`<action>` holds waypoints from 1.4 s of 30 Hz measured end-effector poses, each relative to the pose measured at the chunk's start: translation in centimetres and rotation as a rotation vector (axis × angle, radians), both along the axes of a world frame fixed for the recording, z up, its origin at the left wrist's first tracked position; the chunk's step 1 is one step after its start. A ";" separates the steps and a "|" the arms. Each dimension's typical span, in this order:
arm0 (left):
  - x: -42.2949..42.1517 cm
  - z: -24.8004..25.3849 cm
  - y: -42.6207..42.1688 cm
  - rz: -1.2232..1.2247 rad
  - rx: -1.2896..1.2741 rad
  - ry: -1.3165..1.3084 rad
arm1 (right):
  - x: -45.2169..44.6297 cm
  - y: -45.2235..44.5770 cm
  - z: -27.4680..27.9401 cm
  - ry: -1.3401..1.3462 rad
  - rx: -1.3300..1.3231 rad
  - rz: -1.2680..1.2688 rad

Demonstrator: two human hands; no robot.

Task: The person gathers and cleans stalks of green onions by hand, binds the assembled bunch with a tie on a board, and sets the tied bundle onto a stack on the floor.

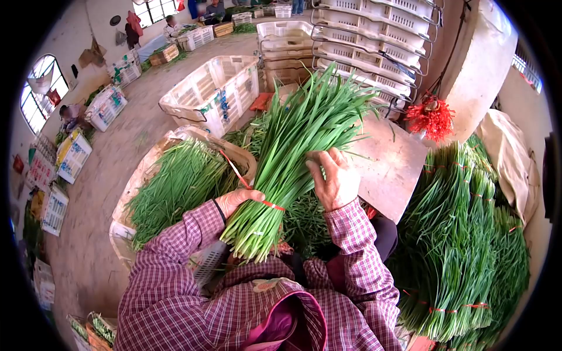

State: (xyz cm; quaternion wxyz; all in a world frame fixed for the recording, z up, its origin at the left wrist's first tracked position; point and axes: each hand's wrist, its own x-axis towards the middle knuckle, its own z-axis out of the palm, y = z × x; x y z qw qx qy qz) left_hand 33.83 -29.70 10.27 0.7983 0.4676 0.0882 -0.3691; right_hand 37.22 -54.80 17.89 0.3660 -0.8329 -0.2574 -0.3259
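A large bunch of garlic chives (pixel 304 128) slants across the middle, its leaves pointing up and right and its pale cut ends toward my lap. My left hand (pixel 237 200) is closed on the left side of the bunch near the stems. A red tie (pixel 273 205) goes round the stems there, and one loose end sticks up past my left thumb. On the right edge of the leaves is my right hand (pixel 335 178), its fingers curled in and thumb against the green; whatever they pinch is hidden.
Loose chives fill a lined crate (pixel 120 222) at left. Behind it stands a white plastic crate (pixel 193 99), beside tall crate stacks (pixel 369 52). Tied bunches (pixel 445 245) are piled at right, below red ties (pixel 431 117) hanging over a board (pixel 389 167). Other people sit farther back.
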 end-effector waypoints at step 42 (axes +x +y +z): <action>-2.1 0.4 -0.5 -0.132 -0.023 0.066 | 2.6 -5.2 1.2 0.336 0.375 0.021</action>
